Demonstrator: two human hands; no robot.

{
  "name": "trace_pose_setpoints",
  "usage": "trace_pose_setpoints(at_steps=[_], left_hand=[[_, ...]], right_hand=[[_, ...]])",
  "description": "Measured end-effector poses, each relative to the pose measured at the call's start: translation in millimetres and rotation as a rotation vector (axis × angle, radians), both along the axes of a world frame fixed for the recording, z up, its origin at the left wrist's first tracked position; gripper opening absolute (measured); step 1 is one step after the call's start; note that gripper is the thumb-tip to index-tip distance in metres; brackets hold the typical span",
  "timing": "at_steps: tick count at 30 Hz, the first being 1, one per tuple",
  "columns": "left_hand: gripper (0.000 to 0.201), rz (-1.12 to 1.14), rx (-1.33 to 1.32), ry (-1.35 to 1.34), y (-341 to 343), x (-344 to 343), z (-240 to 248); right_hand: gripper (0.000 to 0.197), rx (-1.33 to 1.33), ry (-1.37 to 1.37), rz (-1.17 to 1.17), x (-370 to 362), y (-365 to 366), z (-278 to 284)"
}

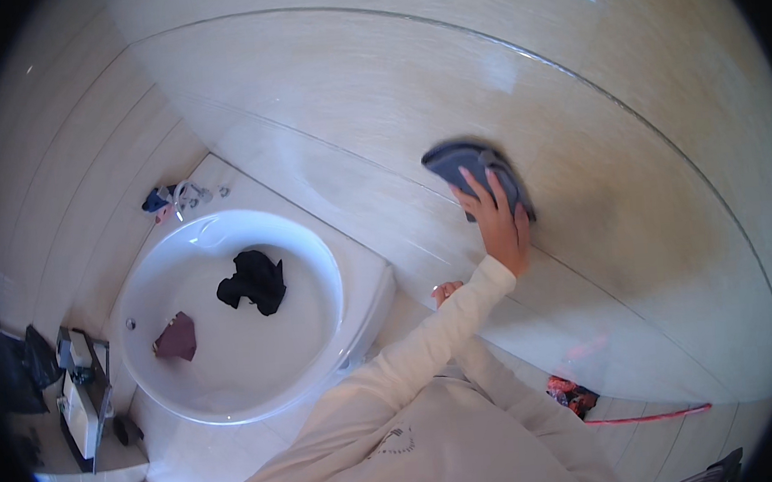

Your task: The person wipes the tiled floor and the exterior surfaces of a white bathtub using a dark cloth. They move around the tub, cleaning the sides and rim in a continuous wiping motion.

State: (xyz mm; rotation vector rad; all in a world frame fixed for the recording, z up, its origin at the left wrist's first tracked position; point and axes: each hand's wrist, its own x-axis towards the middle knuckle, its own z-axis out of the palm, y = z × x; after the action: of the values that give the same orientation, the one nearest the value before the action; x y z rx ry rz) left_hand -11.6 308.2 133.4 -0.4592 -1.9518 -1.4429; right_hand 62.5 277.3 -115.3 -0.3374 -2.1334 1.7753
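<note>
My left hand reaches up across my body and presses a folded dark grey-blue cloth against the glossy cream wall. Its fingers lie over the cloth and the thumb is at the cloth's lower right edge. The cloth's outer rim is slightly blurred. My right hand shows just beyond my left forearm, close to the wall. Its fingers are curled, with nothing visible in them, and the sleeve hides most of that hand.
To the left is a round white bathtub holding a black garment and a maroon cloth. Taps stand at its far corner. A shelf unit is at the far left. A red stick lies low on the right beside a patterned bundle.
</note>
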Motion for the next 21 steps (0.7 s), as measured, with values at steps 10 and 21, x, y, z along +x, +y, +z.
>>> trace_pose_setpoints(at_steps=[10,21], left_hand=[[0.068,0.244,0.119,-0.038,-66,-86,22],[0.067,0.257,0.075,-0.105,-243,-245,-59]], right_hand=[[0.008,0.272,-0.072,0.039,50,-16,2],[0.012,0.159,-0.077,-0.326,48,-50,24]])
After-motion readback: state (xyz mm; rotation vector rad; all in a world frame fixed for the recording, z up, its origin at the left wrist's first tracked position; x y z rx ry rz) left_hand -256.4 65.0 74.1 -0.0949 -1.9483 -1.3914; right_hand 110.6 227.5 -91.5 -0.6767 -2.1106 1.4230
